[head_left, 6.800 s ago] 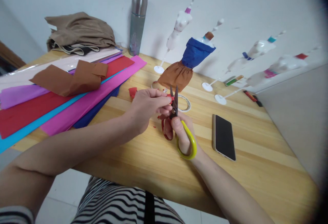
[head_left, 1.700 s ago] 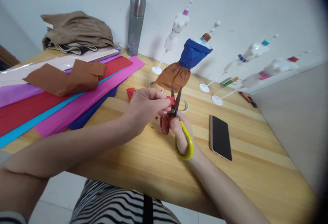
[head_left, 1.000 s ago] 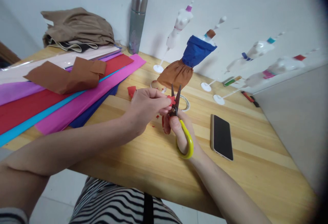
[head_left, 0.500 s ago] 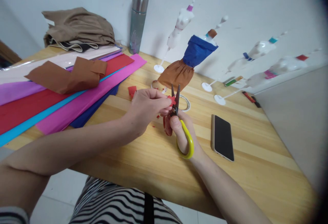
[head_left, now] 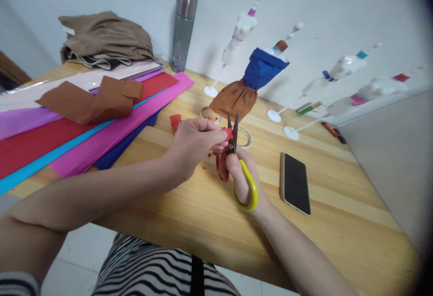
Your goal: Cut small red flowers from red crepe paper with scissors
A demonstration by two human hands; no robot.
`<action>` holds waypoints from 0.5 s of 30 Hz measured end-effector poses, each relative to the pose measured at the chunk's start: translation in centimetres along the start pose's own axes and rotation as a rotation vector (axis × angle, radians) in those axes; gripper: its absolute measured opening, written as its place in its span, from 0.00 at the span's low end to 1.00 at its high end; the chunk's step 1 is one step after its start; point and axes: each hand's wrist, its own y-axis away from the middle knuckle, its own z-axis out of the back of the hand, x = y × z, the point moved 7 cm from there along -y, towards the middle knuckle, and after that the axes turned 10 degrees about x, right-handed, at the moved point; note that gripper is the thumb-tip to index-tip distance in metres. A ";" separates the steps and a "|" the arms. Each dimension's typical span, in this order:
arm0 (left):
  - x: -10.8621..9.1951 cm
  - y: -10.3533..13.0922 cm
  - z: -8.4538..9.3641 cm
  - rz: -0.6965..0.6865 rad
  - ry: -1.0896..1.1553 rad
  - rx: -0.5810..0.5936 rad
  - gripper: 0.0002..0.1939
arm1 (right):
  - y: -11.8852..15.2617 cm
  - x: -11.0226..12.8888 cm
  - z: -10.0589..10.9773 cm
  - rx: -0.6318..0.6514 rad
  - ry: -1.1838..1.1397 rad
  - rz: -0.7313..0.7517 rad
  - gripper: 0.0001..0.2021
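Observation:
Pinched between the thumb and fingers of my left hand (head_left: pixel 196 145) is a small red paper piece (head_left: pixel 228 133) with a scalloped edge, like a flower. My right hand (head_left: pixel 241 174) is closed round the yellow handles of a pair of scissors (head_left: pixel 251 187). The dark blades are parted and point away from me, right beside the red piece. A red paper scrap (head_left: pixel 175 120) lies behind my left hand, and tiny red bits are scattered on the wood below. Just past the blades stands a mini mannequin (head_left: pixel 265 68) in a blue paper top and brown gathered skirt.
Coloured paper sheets (head_left: pixel 125 122) with a brown piece (head_left: pixel 91 99) on top cover the left side. Behind are folded brown cloth (head_left: pixel 108 36) and a flask (head_left: pixel 184 30). A phone (head_left: pixel 295 183), tape roll (head_left: pixel 249 138) and bare white mannequins (head_left: pixel 352 67) stand or lie rightward.
Hardly anything differs. The whole view has shifted very slightly, while both hands, the red piece and the parted scissors keep their places relative to each other.

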 end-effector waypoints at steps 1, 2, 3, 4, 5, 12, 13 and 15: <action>0.0 0.0 0.0 0.001 0.001 -0.003 0.11 | 0.0 0.0 0.0 -0.004 -0.026 0.001 0.31; 0.0 0.0 0.0 0.004 -0.001 -0.007 0.11 | 0.0 -0.1 0.1 -0.008 -0.053 0.002 0.31; 0.0 0.1 0.0 0.008 -0.005 -0.008 0.11 | 0.1 -0.1 0.0 -0.008 -0.075 0.000 0.30; -0.1 0.1 0.0 0.014 -0.009 -0.003 0.11 | 0.1 -0.2 0.0 -0.005 -0.092 -0.005 0.30; -0.1 0.1 -0.1 0.018 -0.012 0.005 0.11 | 0.2 -0.3 -0.1 0.002 -0.107 -0.010 0.29; -0.6 0.1 -0.1 -0.009 -0.051 0.083 0.09 | 0.7 -1.2 0.1 -0.041 -0.318 -0.002 0.24; -0.6 0.0 -0.1 -0.018 -0.066 0.097 0.08 | 0.6 -1.2 0.3 -0.071 -0.347 0.013 0.23; -0.7 -0.1 0.0 -0.037 -0.112 0.122 0.07 | 0.5 -0.9 0.9 -0.133 -0.390 0.034 0.20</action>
